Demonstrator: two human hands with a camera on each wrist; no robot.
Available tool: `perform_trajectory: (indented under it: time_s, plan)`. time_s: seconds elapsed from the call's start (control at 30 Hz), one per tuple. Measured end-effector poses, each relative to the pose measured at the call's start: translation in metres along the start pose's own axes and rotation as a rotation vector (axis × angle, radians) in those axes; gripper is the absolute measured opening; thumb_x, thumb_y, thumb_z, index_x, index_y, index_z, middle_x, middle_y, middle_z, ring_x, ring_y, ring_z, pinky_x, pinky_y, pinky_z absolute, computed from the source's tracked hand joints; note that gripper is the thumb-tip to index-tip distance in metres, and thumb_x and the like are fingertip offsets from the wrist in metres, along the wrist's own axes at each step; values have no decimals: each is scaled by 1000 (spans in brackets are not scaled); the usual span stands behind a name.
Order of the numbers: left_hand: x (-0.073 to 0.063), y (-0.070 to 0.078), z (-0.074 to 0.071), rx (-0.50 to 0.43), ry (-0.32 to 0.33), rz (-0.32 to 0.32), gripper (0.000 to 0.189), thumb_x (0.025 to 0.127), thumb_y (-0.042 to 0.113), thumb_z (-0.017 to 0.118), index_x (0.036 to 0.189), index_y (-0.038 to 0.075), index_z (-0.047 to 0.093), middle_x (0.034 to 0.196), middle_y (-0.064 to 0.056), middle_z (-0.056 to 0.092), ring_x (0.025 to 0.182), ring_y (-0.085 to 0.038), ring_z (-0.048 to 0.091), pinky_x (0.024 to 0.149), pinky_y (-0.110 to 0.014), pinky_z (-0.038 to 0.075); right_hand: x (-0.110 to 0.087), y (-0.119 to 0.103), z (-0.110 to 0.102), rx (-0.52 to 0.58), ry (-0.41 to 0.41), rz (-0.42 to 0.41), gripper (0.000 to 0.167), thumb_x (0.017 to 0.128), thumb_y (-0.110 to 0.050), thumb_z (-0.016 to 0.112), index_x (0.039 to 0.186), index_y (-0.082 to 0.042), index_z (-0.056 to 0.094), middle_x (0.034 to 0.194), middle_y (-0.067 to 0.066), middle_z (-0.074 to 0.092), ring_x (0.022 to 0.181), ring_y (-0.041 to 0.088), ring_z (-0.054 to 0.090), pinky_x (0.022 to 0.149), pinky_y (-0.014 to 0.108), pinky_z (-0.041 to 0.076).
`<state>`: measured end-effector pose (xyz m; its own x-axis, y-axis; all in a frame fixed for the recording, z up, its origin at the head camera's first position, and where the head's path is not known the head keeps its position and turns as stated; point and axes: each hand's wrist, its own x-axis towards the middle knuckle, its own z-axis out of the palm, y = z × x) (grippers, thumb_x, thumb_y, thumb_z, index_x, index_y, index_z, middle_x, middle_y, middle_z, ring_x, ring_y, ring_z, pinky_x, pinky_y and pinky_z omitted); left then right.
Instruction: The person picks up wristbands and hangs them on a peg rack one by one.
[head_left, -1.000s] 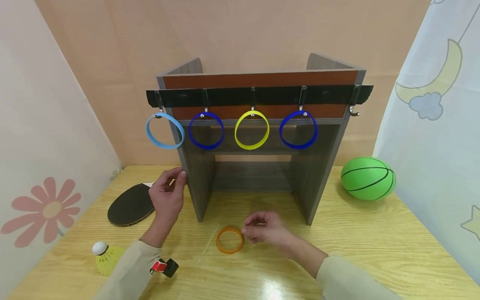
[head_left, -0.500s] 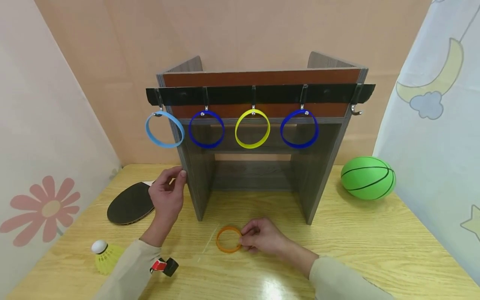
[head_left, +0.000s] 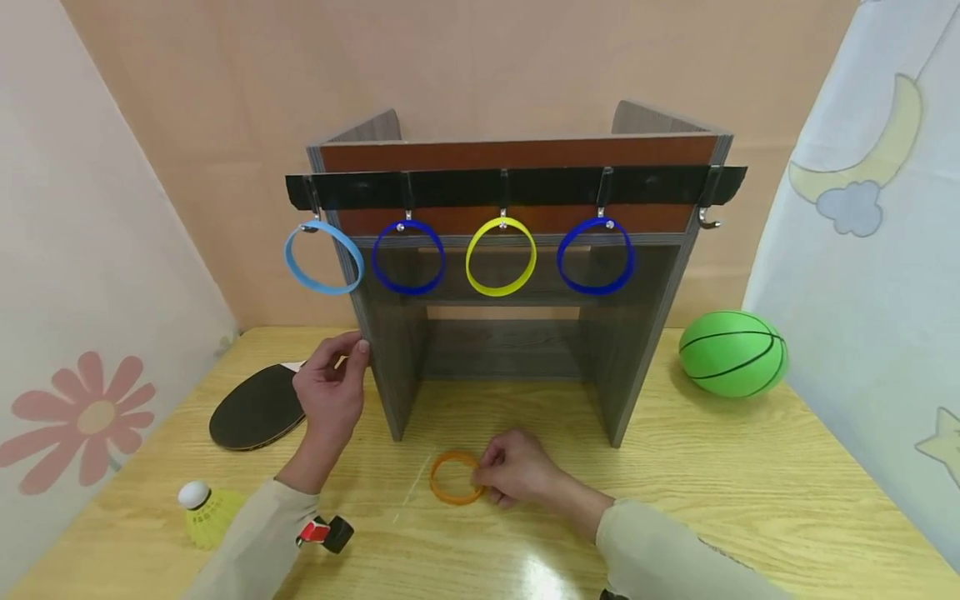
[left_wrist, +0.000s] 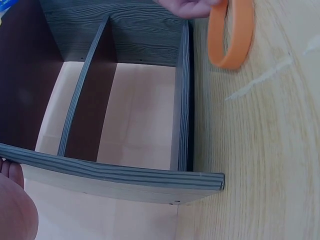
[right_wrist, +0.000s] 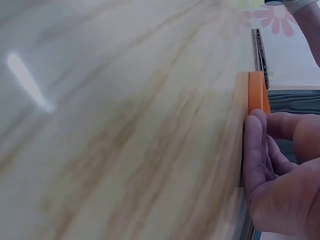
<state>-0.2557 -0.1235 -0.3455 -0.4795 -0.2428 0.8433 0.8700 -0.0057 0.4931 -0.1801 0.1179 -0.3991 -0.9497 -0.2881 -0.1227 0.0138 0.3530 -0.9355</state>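
My right hand (head_left: 517,468) pinches the right edge of an orange ring (head_left: 454,501), which lies by the table; in the right wrist view thumb and fingertips meet on the ring (right_wrist: 256,92). My left hand (head_left: 330,390) holds the left side panel of a grey wooden shelf (head_left: 382,367), thumb on its front edge, the other fingers partly hidden behind. Along the shelf's black strip (head_left: 457,188) hang a light blue ring (head_left: 326,289), a dark blue ring (head_left: 409,291), a yellow ring (head_left: 501,292) and another dark blue ring (head_left: 596,290), each on a hook. The rightmost hook (head_left: 707,221) bears no ring.
A black table tennis paddle (head_left: 255,408) lies left of the shelf on the wooden table (head_left: 735,492). Nearer the front is a yellow shuttlecock (head_left: 210,512) with a white tip. A green ball (head_left: 733,353) with black lines sits on the right.
My right hand has moved left to the orange ring and taken its right edge between thumb and fingers. My left hand stays on the shelf panel.
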Motion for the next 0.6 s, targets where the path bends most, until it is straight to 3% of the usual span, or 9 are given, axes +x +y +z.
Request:
perform_trajectory:
  time_s: [0.33, 0.43, 0.6]
  plan:
    - [-1, 0, 0, 7, -7, -2, 9, 85, -15, 59, 93, -18, 62, 78, -10, 64, 70, -11, 61, 67, -21, 53, -13, 3, -7, 6, -3, 13, 7, 78, -2, 63, 77, -3, 56, 66, 10, 57, 51, 18, 59, 45, 28, 50]
    - [1, 9, 3, -13, -9, 4, 9, 83, -21, 57, 92, -22, 60, 77, -12, 64, 69, -11, 61, 65, -19, 53, -18, 6, -12, 54, -21, 19, 8, 77, 0, 63, 76, -5, 56, 68, 10, 58, 52, 18, 61, 47, 27, 51]
    - [0, 8, 2, -34, -9, 5, 11, 82, -23, 55, 93, -23, 59, 78, -14, 64, 70, -12, 61, 65, -19, 53, -29, 12, -25, 158, -85, 34, 9, 77, 4, 63, 78, -1, 56, 72, 12, 57, 56, 21, 63, 51, 28, 53]
